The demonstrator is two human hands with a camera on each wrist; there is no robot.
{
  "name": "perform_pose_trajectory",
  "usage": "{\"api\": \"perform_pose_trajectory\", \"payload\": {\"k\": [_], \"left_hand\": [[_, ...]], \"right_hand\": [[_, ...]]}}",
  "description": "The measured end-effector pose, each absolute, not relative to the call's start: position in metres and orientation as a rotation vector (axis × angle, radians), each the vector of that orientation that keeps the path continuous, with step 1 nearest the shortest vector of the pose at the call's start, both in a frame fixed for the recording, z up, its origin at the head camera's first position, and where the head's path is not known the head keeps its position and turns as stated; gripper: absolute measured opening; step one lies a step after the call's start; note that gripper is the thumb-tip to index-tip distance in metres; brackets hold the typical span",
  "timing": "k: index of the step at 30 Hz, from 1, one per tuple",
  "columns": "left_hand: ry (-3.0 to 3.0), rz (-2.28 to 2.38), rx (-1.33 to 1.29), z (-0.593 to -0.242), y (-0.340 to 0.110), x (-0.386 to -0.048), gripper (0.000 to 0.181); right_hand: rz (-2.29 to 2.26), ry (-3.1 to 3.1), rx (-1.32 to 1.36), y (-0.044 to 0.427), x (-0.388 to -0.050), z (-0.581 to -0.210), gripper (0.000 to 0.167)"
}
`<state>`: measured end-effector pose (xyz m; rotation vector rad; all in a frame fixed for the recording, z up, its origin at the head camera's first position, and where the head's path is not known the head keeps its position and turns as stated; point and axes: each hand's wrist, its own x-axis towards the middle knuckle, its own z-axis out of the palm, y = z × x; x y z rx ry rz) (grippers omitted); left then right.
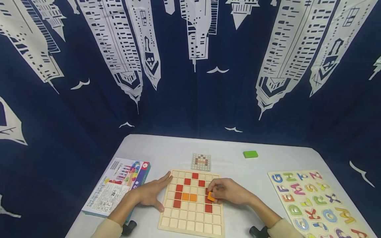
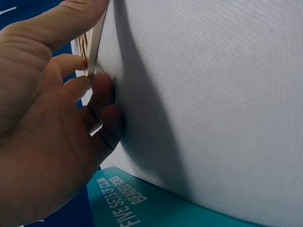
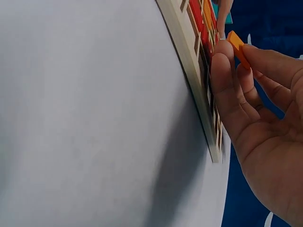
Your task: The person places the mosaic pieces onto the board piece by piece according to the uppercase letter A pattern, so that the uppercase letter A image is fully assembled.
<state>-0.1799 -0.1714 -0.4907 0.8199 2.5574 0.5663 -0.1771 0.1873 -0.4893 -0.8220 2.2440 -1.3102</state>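
A wooden grid board lies on the white table, with red tiles in an arch shape and two orange tiles side by side within it. Thumb and fingers of my right hand pinch another orange tile above the board's right side; it is tilted, clear of the cells in the right wrist view. My left hand rests at the board's left edge, fingers spread and touching its side. Behind the board lies a small pattern card showing a similar arch.
On the left is a printed box, partly under my left forearm. A wooden alphabet puzzle board lies at the right. Toward the back right sits a green block. A dark blue curtain hangs behind the table.
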Motion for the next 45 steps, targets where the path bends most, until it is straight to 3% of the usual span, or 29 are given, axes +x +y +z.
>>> {"api": "perform_pose_trajectory", "payload": {"k": [16,45], "left_hand": [[2.565,0.557,0.818,-0.489,-0.171,-0.179,0.121],[2.566,0.569,0.803,-0.487,-0.17,-0.177,0.12]], "right_hand": [[-1.39,2.114,-0.733,0.166,-0.181,-0.493,0.013],[-1.041,2.476,-0.992,0.141,-0.182,-0.495,0.007]]}}
